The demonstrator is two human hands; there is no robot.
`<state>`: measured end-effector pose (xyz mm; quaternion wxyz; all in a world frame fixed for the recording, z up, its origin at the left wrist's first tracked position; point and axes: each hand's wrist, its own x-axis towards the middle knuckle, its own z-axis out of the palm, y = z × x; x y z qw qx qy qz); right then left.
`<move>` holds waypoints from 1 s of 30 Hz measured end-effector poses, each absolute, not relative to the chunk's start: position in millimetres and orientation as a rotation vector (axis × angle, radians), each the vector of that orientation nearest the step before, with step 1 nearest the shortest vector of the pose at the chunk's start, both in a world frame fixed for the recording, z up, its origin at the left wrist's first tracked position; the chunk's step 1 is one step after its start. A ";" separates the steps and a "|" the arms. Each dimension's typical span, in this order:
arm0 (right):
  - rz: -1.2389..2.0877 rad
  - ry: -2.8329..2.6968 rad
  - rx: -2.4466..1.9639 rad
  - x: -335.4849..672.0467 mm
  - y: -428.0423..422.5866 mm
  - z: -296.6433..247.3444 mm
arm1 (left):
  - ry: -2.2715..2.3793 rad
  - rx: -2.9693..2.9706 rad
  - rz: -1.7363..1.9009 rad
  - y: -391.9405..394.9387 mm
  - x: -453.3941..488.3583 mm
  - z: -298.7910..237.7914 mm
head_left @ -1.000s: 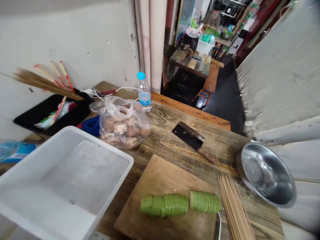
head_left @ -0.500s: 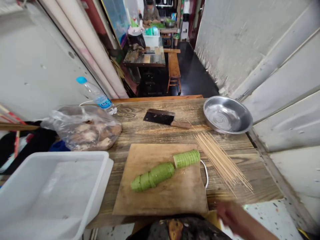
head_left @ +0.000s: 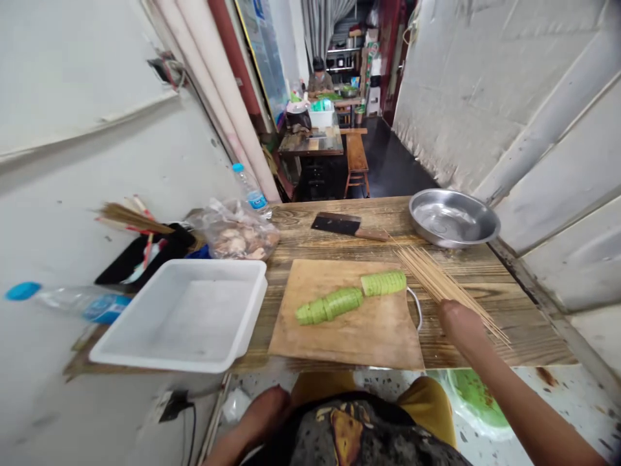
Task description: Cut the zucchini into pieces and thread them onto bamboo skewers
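Observation:
Over the near end of a bundle of thin wooden skewers (head_left: pixel 436 275) is my right hand (head_left: pixel 460 322), back upward. Its fingers are hidden, so whether it grips any skewers does not show. My left hand (head_left: pixel 272 404) hangs low by my lap, below the table edge, blurred, with its fingers not clear. On the wooden cutting board (head_left: pixel 339 343) lie two lengths of a light green, sliced vegetable, a longer piece (head_left: pixel 332 305) and a shorter piece (head_left: pixel 383 283). Beyond the board a cleaver (head_left: pixel 337 224) lies flat, its wooden handle pointing right.
A white plastic tub (head_left: pixel 179 317) stands at the left, a bag of brownish pieces (head_left: pixel 237 233) behind it. Water bottles (head_left: pixel 255 194) stand around there. A steel bowl (head_left: pixel 453 220) sits at the far right. A green-filled container (head_left: pixel 478 398) is below the table. Another person (head_left: pixel 320 79) sits far back.
My right hand has moved up from below the table edge onto the skewers. My left hand has come into view. The camera view has shifted, showing more of the left side.

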<state>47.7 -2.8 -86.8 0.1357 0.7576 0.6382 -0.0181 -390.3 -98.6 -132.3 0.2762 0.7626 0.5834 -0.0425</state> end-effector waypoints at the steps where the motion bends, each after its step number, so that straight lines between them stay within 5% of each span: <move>1: -0.047 1.856 2.186 47.7 -0.9 -85.4 | 1.507 2.056 -0.046 -98.5 -386.3 -120.0; 7: 0.030 1.900 2.223 46.1 5.8 -79.9 | 1.456 2.435 0.621 -49.7 -334.6 -64.7; 14: 0.175 1.921 2.469 40.1 -21.4 -68.8 | 1.514 2.707 0.396 14.2 -286.4 -84.9; 30: -0.428 2.145 3.219 -18.5 -125.0 -142.5 | 1.247 2.920 0.347 82.5 -294.6 -97.1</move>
